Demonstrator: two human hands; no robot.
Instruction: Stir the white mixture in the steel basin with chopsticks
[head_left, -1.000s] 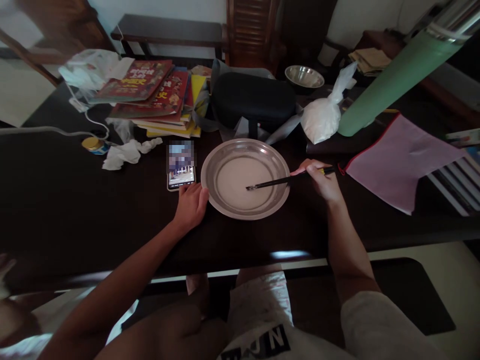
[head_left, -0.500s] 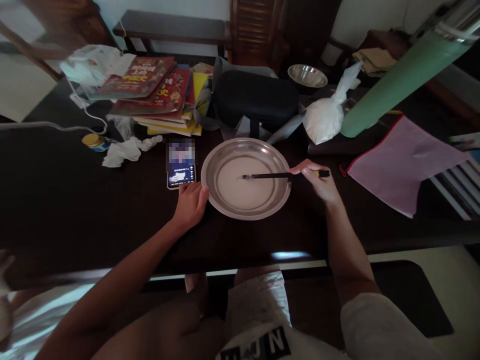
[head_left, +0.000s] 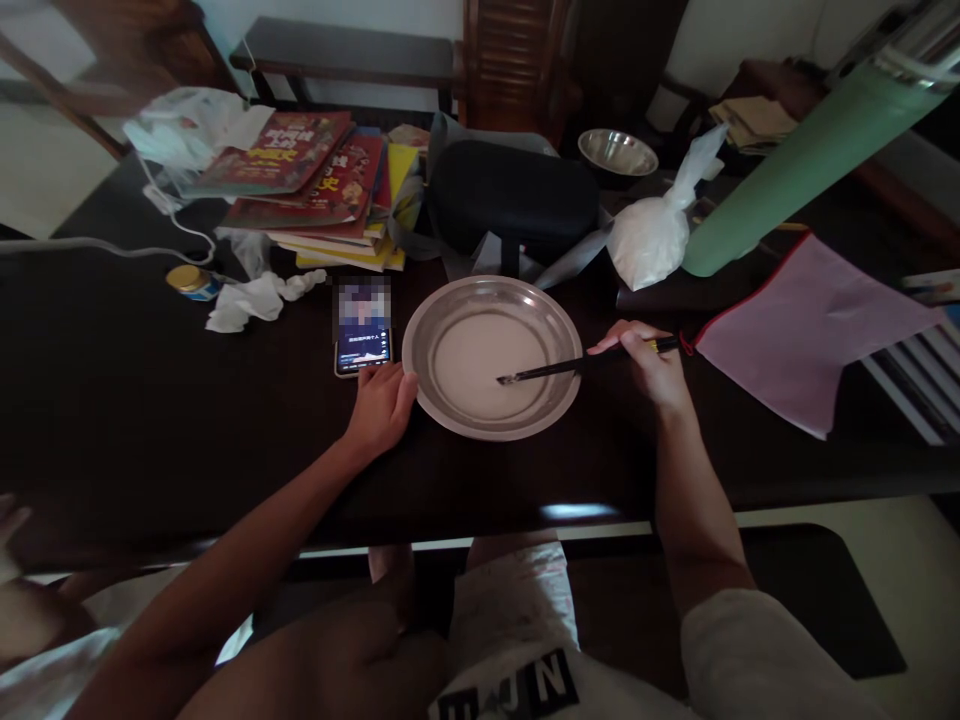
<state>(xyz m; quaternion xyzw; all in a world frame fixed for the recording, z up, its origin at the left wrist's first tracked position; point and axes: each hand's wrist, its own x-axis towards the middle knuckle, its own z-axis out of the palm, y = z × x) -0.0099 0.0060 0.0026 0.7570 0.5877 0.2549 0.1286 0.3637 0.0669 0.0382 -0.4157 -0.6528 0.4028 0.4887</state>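
A shallow metal basin stands on the dark table, its bottom covered by a whitish substance that could be liquid or powder. My left hand is at the basin's left rim, thumb against the edge, fingers bent beside the lower end of a lit phone. In my right hand, closed and just right of the basin, are black chopsticks. They slant over the right rim, and their pale-smeared tips are at the whitish substance. Whether the tips dip into it I cannot tell.
Behind the basin are a black case, a knotted bag of white powder and a tall green bottle. Stacked books, crumpled tissue and a small jar lie left. A pink pouch lies right.
My right hand has moved slightly right, drawing the chopsticks back. Their tips have shifted right and toward me within the basin. My left hand and the basin stay in place.
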